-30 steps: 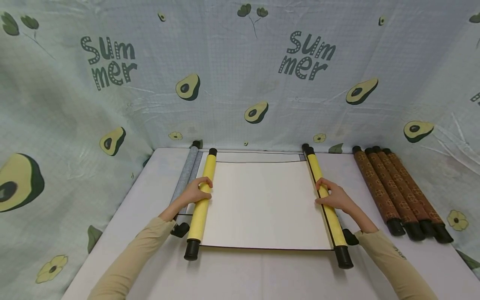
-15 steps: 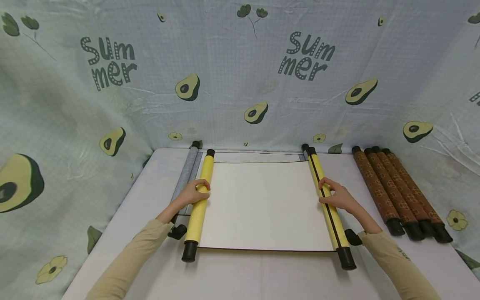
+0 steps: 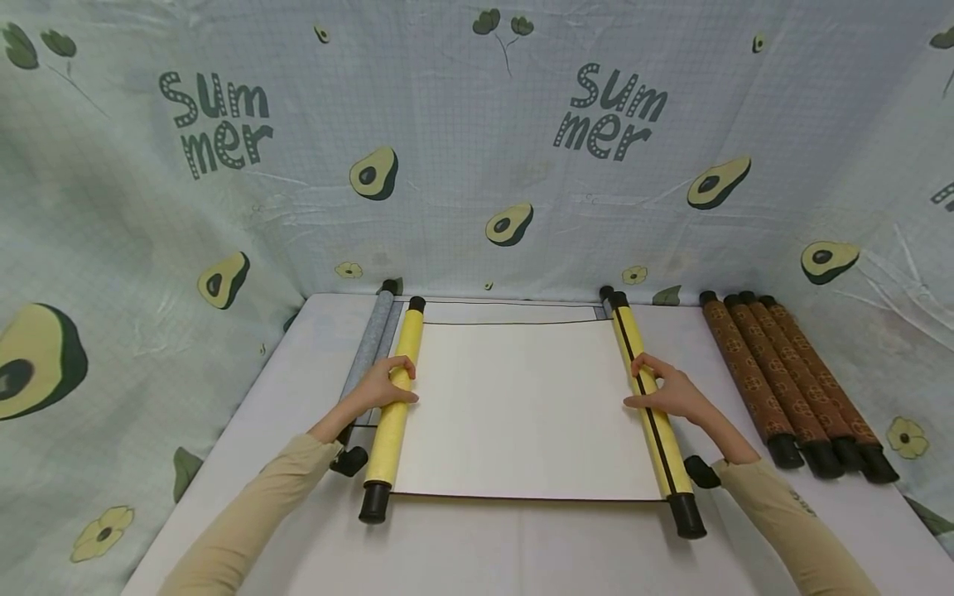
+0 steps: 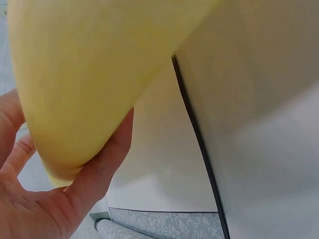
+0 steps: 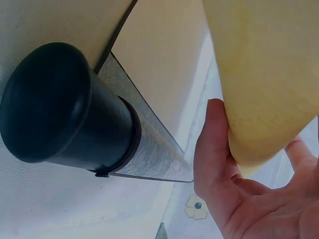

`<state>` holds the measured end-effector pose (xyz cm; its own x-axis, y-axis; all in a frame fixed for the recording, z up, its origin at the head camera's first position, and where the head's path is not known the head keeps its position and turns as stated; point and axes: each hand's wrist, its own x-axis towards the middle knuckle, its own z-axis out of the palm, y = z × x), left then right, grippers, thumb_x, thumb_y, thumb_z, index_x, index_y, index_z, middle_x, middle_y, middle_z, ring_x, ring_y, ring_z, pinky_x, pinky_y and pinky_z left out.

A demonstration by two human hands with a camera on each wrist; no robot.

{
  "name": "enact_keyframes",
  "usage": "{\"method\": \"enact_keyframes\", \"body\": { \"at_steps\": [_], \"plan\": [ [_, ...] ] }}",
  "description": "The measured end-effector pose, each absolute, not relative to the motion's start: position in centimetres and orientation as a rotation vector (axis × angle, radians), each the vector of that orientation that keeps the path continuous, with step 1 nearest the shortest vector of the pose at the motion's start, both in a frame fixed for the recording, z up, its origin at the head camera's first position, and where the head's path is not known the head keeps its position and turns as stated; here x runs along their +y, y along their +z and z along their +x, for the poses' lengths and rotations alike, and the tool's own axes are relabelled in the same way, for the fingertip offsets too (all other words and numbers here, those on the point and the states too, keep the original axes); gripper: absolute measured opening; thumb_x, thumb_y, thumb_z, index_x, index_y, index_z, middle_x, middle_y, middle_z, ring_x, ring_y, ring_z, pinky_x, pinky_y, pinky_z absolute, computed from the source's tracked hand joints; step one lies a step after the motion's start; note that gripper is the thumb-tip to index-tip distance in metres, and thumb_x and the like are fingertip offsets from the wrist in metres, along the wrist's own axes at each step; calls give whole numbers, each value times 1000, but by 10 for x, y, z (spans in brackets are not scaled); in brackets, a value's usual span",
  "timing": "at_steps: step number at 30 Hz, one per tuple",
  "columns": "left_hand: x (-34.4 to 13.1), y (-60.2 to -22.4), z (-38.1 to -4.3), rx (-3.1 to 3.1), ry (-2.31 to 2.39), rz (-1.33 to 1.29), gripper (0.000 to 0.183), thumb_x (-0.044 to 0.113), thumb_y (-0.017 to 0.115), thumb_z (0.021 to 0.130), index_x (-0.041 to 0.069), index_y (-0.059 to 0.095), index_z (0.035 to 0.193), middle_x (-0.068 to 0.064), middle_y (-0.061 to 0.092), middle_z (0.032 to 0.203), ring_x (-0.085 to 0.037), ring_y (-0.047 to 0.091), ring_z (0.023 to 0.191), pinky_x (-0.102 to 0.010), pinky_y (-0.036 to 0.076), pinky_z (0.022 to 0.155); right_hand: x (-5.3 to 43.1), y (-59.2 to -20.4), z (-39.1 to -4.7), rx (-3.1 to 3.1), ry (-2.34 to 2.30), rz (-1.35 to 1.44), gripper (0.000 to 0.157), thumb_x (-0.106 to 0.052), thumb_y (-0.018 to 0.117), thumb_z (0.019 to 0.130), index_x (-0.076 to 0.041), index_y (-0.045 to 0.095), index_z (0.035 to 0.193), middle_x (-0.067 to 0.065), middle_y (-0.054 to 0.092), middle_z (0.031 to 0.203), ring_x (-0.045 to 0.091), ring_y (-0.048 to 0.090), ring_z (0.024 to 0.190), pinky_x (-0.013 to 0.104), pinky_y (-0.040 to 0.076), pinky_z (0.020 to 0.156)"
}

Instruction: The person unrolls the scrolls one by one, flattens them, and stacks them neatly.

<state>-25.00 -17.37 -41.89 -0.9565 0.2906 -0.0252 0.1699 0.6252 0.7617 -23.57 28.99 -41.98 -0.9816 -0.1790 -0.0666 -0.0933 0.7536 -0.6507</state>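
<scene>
A yellow scroll with black end caps is spread part way, its blank white sheet (image 3: 522,406) stretched between two rolls. My left hand (image 3: 387,382) grips the left yellow roll (image 3: 395,430), thumb on the near side and fingers over the top. On the other side, my right hand (image 3: 663,387) holds the right yellow roll (image 3: 666,439), which has a dark stripe along it. Beneath lies a grey-blue patterned scroll (image 3: 365,348), also partly unrolled; its black end knob (image 5: 55,104) shows large in the right wrist view. Both wrist views show the yellow roll held above that lower scroll.
Several brown patterned scrolls (image 3: 797,381) with black ends lie side by side at the right of the white table (image 3: 477,555). A pale cloth (image 3: 447,99) printed with avocados hangs behind and at both sides.
The two yellow rolls have moved slightly apart, the left one leftward and the right one rightward. The right roll has turned, bringing its dark stripe more to the top.
</scene>
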Motion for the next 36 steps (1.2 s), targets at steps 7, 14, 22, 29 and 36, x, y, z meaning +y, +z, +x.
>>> {"method": "enact_keyframes", "body": {
  "at_steps": [7, 14, 22, 29, 36],
  "plan": [
    [-177, -420, -252, 2641, 1278, 332, 24, 1, 65, 71, 1, 53, 92, -21, 49, 98, -16, 44, 59, -24, 37, 49, 292, -419, -235, 2816, -1014, -215, 47, -19, 75, 67, -10, 41, 99, 19, 44, 104, 28, 44, 81, 28, 36, 56],
    [-180, -419, -250, 2650, 1271, 352, 21, 4, 61, 73, 1, 56, 93, -23, 51, 103, -18, 48, 63, -25, 40, 48, 295, -415, -233, 2811, -1037, -236, 45, -17, 73, 69, -10, 41, 100, 21, 43, 112, 34, 44, 90, 30, 38, 59],
    [-184, -419, -250, 2666, 1252, 311, 15, 10, 60, 78, 3, 57, 90, -23, 50, 108, -18, 46, 64, -26, 40, 50, 302, -413, -232, 2792, -1064, -240, 41, -14, 70, 72, -8, 42, 102, 21, 43, 115, 38, 43, 98, 33, 40, 63],
    [-185, -421, -251, 2689, 1238, 364, 23, 11, 69, 74, 1, 56, 90, -19, 52, 100, -21, 48, 70, -26, 41, 54, 304, -411, -230, 2805, -1076, -294, 33, -13, 68, 73, -6, 48, 99, 19, 46, 112, 36, 42, 97, 35, 38, 68],
    [-186, -420, -253, 2672, 1257, 370, 30, 9, 72, 70, 0, 54, 92, -21, 50, 103, -21, 48, 71, -26, 42, 54, 305, -410, -230, 2805, -1086, -308, 29, -13, 68, 74, -6, 49, 96, 18, 49, 106, 30, 42, 89, 31, 36, 62]
  ]
}}
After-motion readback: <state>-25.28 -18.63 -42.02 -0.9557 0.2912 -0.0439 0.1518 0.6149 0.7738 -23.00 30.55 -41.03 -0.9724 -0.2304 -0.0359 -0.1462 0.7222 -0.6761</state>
